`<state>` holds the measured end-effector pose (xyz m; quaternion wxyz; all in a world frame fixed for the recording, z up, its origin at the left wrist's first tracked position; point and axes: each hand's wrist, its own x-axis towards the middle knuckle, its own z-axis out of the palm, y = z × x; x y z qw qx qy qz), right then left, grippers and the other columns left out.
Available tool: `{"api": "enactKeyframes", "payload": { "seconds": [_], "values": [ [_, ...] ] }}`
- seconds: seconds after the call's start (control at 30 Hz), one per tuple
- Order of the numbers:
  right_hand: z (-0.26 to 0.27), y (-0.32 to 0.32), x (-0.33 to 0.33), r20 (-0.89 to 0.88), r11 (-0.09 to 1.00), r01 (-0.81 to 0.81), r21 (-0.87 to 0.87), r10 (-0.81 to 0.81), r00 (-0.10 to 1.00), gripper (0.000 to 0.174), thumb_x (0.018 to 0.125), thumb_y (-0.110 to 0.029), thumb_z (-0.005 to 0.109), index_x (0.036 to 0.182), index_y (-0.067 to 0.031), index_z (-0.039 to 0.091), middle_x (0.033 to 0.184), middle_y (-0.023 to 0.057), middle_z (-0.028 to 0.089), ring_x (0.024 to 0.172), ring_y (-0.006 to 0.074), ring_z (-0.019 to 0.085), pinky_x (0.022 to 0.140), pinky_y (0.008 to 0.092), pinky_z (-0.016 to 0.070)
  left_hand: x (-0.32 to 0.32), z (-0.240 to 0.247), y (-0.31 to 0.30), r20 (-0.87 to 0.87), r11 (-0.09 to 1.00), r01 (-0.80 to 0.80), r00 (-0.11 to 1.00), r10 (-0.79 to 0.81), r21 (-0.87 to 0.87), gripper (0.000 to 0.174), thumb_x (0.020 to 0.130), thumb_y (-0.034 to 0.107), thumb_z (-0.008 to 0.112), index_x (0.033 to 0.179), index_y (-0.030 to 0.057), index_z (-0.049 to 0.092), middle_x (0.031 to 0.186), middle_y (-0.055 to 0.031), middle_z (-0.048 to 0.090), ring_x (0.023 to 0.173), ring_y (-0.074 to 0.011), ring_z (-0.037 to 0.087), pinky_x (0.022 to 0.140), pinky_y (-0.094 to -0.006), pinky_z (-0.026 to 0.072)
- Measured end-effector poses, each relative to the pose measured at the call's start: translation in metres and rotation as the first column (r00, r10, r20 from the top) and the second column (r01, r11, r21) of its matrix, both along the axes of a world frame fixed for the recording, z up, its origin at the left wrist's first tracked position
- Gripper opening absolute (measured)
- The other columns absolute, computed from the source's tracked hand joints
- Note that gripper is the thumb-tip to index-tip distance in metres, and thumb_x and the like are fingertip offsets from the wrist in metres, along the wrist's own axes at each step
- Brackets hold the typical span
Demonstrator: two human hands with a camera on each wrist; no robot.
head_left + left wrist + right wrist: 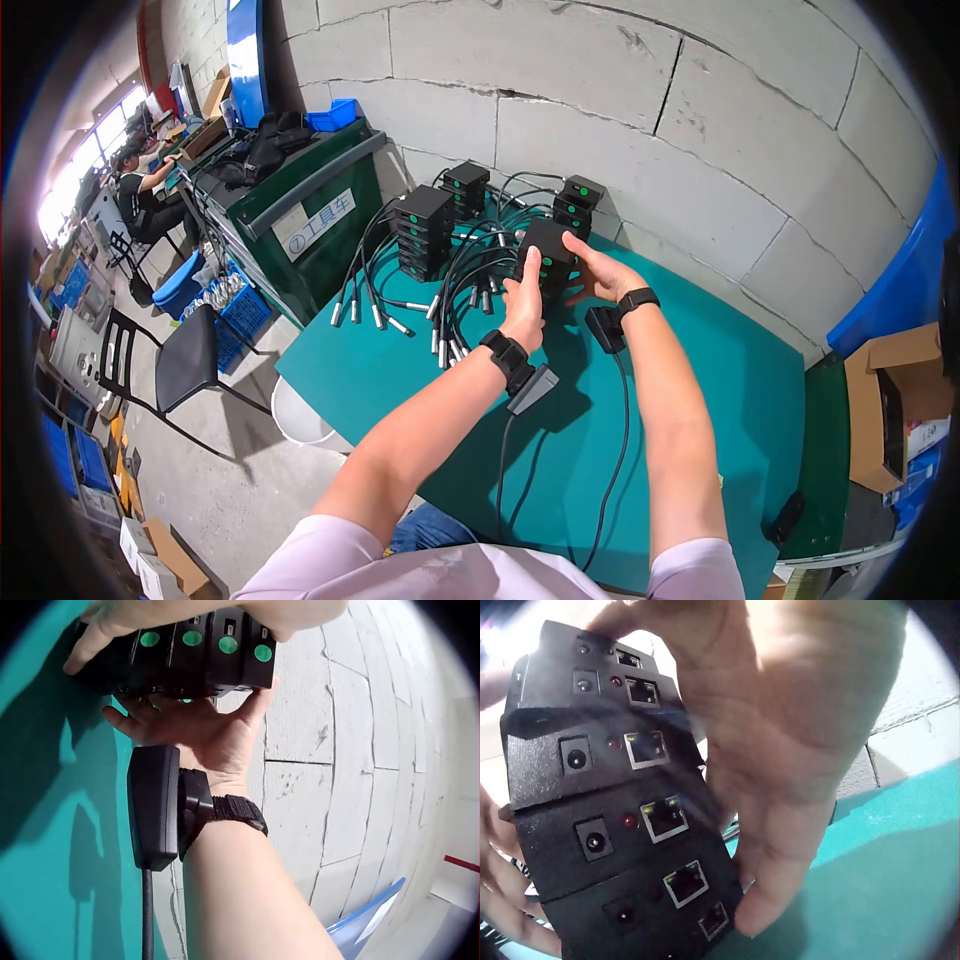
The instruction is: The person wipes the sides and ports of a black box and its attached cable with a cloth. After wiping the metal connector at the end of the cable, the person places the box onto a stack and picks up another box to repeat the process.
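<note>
Both hands hold a stack of several black electronic boxes [547, 247] over the green tabletop. My left hand [525, 312] grips its left side and my right hand [603, 276] grips its right side, thumb near the top edge. In the right wrist view the stack [607, 795] shows round power jacks, small red lights and metal-rimmed network ports, with the right hand [772, 750] along one side and left-hand fingers [510, 892] on the other. Green round stickers mark the boxes [202, 660] in the left wrist view, between both hands.
More black box stacks [424, 232] stand along the back, with black cables and silver connectors [400, 328] spread before them. A grey block wall [590, 80] rises behind the green table [700, 400]. Camera cables trail from both wrists. A green tool cart [300, 220] stands left, a cardboard box [880, 410] right.
</note>
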<state>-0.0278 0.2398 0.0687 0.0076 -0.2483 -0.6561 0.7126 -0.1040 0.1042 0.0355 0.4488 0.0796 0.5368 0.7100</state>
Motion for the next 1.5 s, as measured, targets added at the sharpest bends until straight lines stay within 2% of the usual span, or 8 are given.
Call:
{"api": "enactKeyframes", "payload": {
  "seconds": [0.37, 0.57, 0.73, 0.83, 0.97, 1.13, 1.2, 1.5],
  "values": [
    [-0.003, -0.015, 0.108, -0.018, 0.951, 0.308, 0.033, -0.308, 0.951, 0.083, 0.076, -0.069, 0.050, 0.135, -0.0119, 0.034, 0.133, 0.0127, 0.040, 0.117, 0.0363, 0.043, 0.092, 0.0628, 0.0325, 0.061, -0.010, 0.016, -0.016, 0.915, 0.396, 0.918, -0.396, 0.080, 0.117, 0.070, 0.074, 0.050, 0.140, -0.0014, -0.005, 0.145, -0.0225, 0.011, 0.134, -0.0370, 0.014, 0.105, -0.0573, 0.0144],
    [-0.004, -0.020, 0.194, -0.029, 0.875, 0.484, -0.013, -0.484, 0.875, 0.085, 0.077, -0.069, 0.049, 0.137, -0.0120, 0.030, 0.137, 0.0156, 0.035, 0.124, 0.0374, 0.034, 0.095, 0.0645, 0.0257, 0.132, -0.011, 0.040, 0.003, 0.840, 0.538, 0.842, -0.539, 0.067, 0.115, 0.069, 0.074, 0.051, 0.140, -0.0015, -0.001, 0.145, -0.0222, 0.011, 0.134, -0.0366, 0.014, 0.105, -0.0567, 0.0142],
    [-0.002, -0.028, 0.266, -0.064, 0.767, 0.641, -0.020, -0.641, 0.765, 0.090, 0.077, -0.069, 0.049, 0.140, -0.0100, 0.023, 0.141, 0.0179, 0.028, 0.129, 0.0396, 0.027, 0.098, 0.0660, 0.0189, 0.193, 0.005, 0.053, -0.051, 0.729, 0.674, 0.737, -0.674, 0.120, 0.092, 0.073, 0.073, 0.045, 0.136, 0.0071, 0.033, 0.139, -0.0183, 0.034, 0.129, -0.0352, 0.030, 0.102, -0.0597, 0.0128],
    [-0.010, -0.020, 0.305, -0.079, 0.723, 0.690, -0.037, -0.691, 0.719, 0.101, 0.070, -0.071, 0.054, 0.142, -0.0111, 0.016, 0.146, 0.0165, 0.016, 0.132, 0.0418, 0.018, 0.099, 0.0642, 0.0190, 0.224, 0.009, 0.073, -0.071, 0.597, 0.796, 0.604, -0.794, 0.103, 0.091, 0.073, 0.075, 0.042, 0.137, 0.0105, 0.033, 0.140, -0.0153, 0.033, 0.129, -0.0340, 0.030, 0.103, -0.0584, 0.0129],
    [-0.008, -0.018, 0.345, -0.071, 0.547, 0.836, -0.029, -0.836, 0.544, 0.104, 0.068, -0.073, 0.055, 0.141, -0.0098, 0.016, 0.145, 0.0182, 0.018, 0.131, 0.0421, 0.020, 0.098, 0.0646, 0.0196, 0.264, 0.018, 0.102, -0.130, 0.479, 0.878, 0.478, -0.869, 0.023, 0.087, 0.076, 0.074, 0.038, 0.141, 0.0180, 0.026, 0.144, -0.0119, 0.027, 0.132, -0.0317, 0.026, 0.102, -0.0586, 0.0164],
    [-0.008, -0.008, 0.382, -0.084, 0.404, 0.914, -0.025, -0.912, 0.401, 0.099, 0.069, -0.075, 0.051, 0.140, -0.0130, 0.021, 0.142, 0.0191, 0.028, 0.128, 0.0430, 0.028, 0.097, 0.0644, 0.0211, 0.303, 0.035, 0.131, -0.147, 0.368, 0.930, 0.362, -0.920, -0.014, 0.098, 0.070, 0.072, 0.052, 0.143, 0.0159, 0.018, 0.144, -0.0189, 0.018, 0.130, -0.0392, 0.023, 0.100, -0.0598, 0.0210],
    [-0.010, -0.003, 0.392, -0.090, 0.277, 0.960, -0.045, -0.958, 0.272, 0.100, 0.067, -0.074, 0.055, 0.136, -0.0079, 0.024, 0.132, 0.0173, 0.039, 0.120, 0.0388, 0.040, 0.092, 0.0656, 0.0256, 0.316, 0.034, 0.150, -0.142, 0.331, 0.943, 0.322, -0.936, -0.043, 0.098, 0.070, 0.071, 0.052, 0.142, 0.0138, 0.019, 0.143, -0.0199, 0.019, 0.130, -0.0395, 0.023, 0.100, -0.0596, 0.0214],
    [-0.014, 0.004, 0.399, -0.101, -0.122, 0.979, -0.162, -0.985, -0.139, 0.106, 0.066, -0.073, 0.057, 0.138, -0.0103, 0.010, 0.138, 0.0154, 0.032, 0.121, 0.0380, 0.038, 0.087, 0.0684, 0.0258, 0.368, 0.024, 0.231, -0.265, 0.123, 0.969, 0.063, -0.962, -0.215, 0.100, 0.068, 0.072, 0.052, 0.141, 0.0105, 0.022, 0.140, -0.0235, 0.025, 0.130, -0.0406, 0.023, 0.101, -0.0571, 0.0204]
  ]
}}
